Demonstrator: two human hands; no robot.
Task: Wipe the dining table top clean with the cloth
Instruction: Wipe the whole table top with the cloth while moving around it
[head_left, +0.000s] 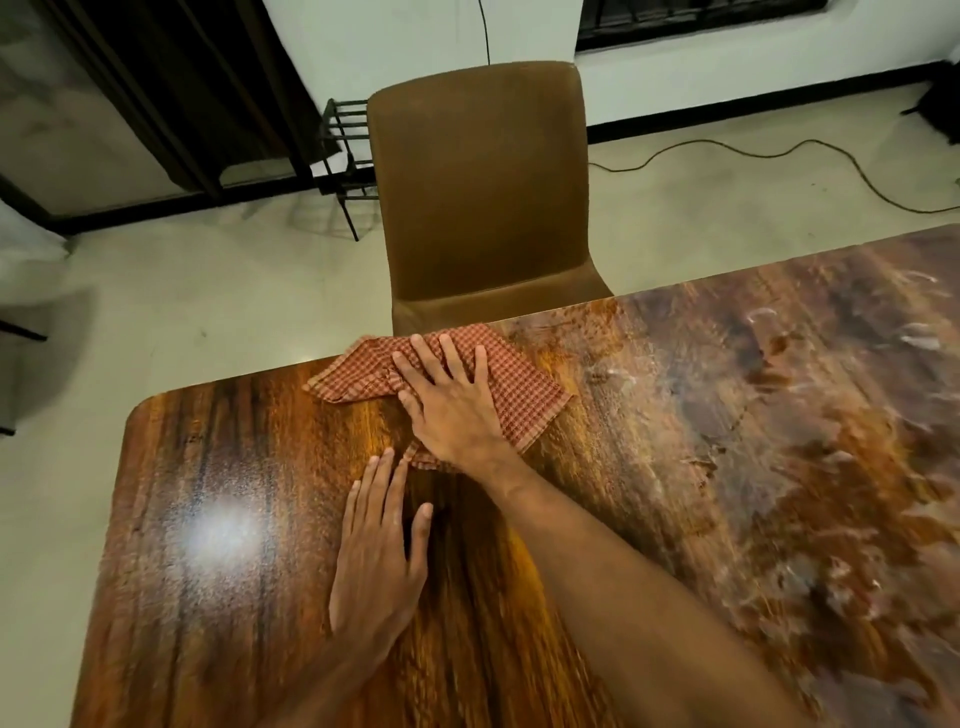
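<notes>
Right hand flat, fingers spread on checked cloth by far edge, not clenched, guessing for max wipe contact. Left hand flat on table top, holds nothing, probably bracing.

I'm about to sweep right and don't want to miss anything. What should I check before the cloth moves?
1. Right hand flat on the cloth: ok.
2. Cloth lying smooth: not ok, bunched at its left side.
3. Cloth fully on the table: cannot tell, it sits at the far edge.
4. Left hand braced flat on the table: ok.
5. Right part of the top clean: not ok, pale smears show.
</notes>
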